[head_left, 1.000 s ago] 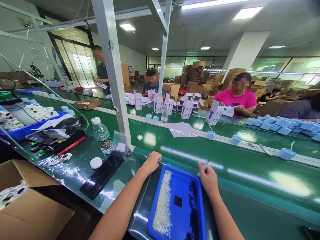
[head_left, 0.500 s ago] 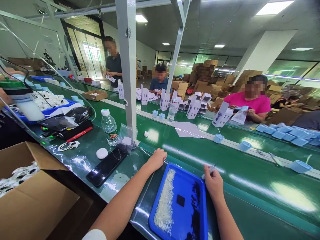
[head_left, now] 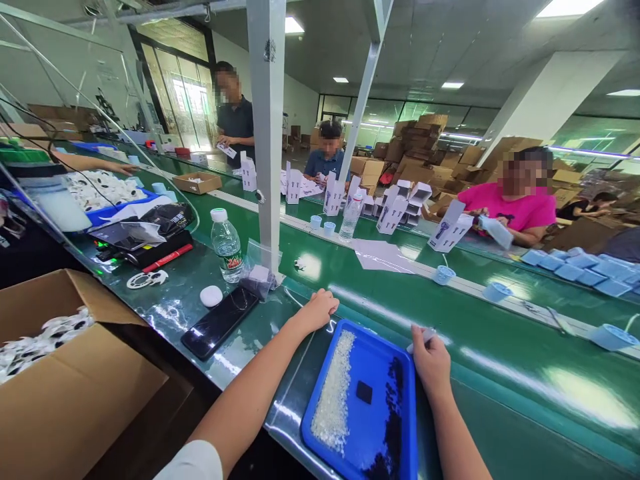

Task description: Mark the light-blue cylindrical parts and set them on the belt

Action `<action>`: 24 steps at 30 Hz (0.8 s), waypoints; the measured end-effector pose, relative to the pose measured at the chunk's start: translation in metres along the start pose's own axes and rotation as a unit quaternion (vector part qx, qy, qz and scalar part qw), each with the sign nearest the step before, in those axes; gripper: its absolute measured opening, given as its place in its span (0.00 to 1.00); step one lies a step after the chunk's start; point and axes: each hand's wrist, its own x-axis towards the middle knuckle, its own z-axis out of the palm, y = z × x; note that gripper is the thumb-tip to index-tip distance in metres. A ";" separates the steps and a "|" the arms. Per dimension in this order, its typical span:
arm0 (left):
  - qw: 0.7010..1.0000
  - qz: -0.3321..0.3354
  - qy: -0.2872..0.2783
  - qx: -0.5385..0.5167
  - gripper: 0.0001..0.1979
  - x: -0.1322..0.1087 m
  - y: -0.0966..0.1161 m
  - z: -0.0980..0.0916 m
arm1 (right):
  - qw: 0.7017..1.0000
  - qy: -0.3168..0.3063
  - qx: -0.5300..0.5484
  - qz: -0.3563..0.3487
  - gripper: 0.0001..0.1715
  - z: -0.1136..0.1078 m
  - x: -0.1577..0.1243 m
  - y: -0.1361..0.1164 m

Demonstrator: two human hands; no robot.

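A blue tray (head_left: 371, 427) lies on the green table edge in front of me, with a strip of small clear pieces (head_left: 336, 392) on its left, dark pieces (head_left: 394, 400) on its right and a small black square (head_left: 364, 392) in the middle. My left hand (head_left: 319, 310) rests closed on the table at the tray's far left corner; what it holds is hidden. At the tray's far right corner my right hand (head_left: 430, 357) pinches a small white part (head_left: 423, 337).
A black phone (head_left: 220, 323), white puck (head_left: 211, 295), water bottle (head_left: 227, 245) and steel post (head_left: 267, 133) stand to the left. An open cardboard box (head_left: 65, 373) is at near left. Blue cups (head_left: 444, 274) ride the green conveyor. Several people work opposite among white cartons (head_left: 450, 230).
The view has shifted slightly, so everything sits a little further right and higher. Both hands stay at the tray's far corners, still closed. The person in pink has moved a white item.
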 end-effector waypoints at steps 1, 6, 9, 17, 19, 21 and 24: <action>1.000 0.004 0.002 0.000 0.13 -0.001 0.000 0.000 | 1.000 -0.001 0.002 0.003 0.40 0.000 0.000 0.000; 1.000 -0.003 0.008 0.015 0.13 0.001 -0.001 0.004 | 1.000 -0.002 0.008 0.009 0.40 0.000 -0.001 0.000; 0.999 -0.013 -0.002 0.030 0.13 0.005 0.000 0.011 | 1.000 -0.002 0.001 0.017 0.41 -0.001 -0.002 -0.001; 0.997 -0.034 -0.008 0.067 0.14 0.009 0.009 0.017 | 0.999 0.004 0.002 0.046 0.42 0.000 -0.001 -0.001; 0.996 -0.053 0.008 0.077 0.10 0.008 0.010 0.015 | 0.998 0.004 -0.002 0.057 0.42 0.000 -0.001 -0.001; 0.994 -0.073 0.022 0.084 0.08 0.006 0.010 0.012 | 0.997 0.005 -0.008 0.074 0.42 -0.001 -0.001 -0.002; 0.991 -0.098 0.029 0.091 0.11 0.004 0.010 0.006 | 0.995 0.006 -0.018 0.096 0.41 -0.002 -0.002 -0.003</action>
